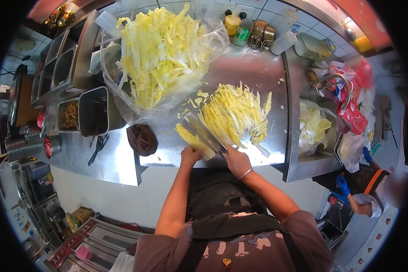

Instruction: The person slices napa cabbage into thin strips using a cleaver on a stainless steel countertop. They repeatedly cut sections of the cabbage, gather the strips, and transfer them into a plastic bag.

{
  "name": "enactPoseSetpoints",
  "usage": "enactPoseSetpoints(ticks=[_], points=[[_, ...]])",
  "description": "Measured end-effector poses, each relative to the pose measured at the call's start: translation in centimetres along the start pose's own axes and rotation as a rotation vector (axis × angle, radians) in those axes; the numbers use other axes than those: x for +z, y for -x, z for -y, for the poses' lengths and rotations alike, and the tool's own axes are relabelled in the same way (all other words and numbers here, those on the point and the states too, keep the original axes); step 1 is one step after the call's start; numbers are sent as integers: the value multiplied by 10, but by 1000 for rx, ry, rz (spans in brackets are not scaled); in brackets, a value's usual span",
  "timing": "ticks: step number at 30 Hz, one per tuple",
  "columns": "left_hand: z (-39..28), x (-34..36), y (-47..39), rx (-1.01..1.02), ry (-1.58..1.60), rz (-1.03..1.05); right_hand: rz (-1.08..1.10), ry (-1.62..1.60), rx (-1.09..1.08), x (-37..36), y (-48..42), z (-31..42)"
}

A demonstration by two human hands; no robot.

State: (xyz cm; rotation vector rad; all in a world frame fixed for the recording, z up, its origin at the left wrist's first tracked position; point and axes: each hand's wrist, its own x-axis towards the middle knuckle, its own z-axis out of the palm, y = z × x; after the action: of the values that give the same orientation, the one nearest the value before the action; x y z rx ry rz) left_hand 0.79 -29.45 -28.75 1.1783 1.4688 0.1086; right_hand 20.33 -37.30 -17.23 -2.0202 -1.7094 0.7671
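Note:
My right hand (237,161) is closed around the handle of a cleaver (204,132), whose broad blade slants up and left over the steel counter (163,149). Left of the blade lies a narrow piece of napa cabbage (190,136), and my left hand (191,156) grips its near end. A pile of sliced cabbage (233,114) sits just right of the blade. Beyond, a large clear plastic bag (214,42) lies open under a big heap of cut cabbage (163,54). Small scraps are scattered between the heap and the pile.
A brown cloth (142,140) lies left of the cabbage. Further left are metal food containers (94,110) and black tongs (97,149). Bottles (284,42) stand along the back wall. At right, a sink (314,154) holds bagged cabbage; a co-worker in blue gloves (342,185) stands beyond.

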Motion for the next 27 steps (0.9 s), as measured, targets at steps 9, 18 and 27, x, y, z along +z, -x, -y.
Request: enactPoseSetpoints(ticks=[9,18,27], points=[[-7,-5,7,-52,308,86,198,-10,105,-2,11,-2],[-4,-6,4,-57,353,76,47,105,70,-30,8,-12],[-5,-3,3,23,-46,-89,28,-1,-36,0,18,2]])
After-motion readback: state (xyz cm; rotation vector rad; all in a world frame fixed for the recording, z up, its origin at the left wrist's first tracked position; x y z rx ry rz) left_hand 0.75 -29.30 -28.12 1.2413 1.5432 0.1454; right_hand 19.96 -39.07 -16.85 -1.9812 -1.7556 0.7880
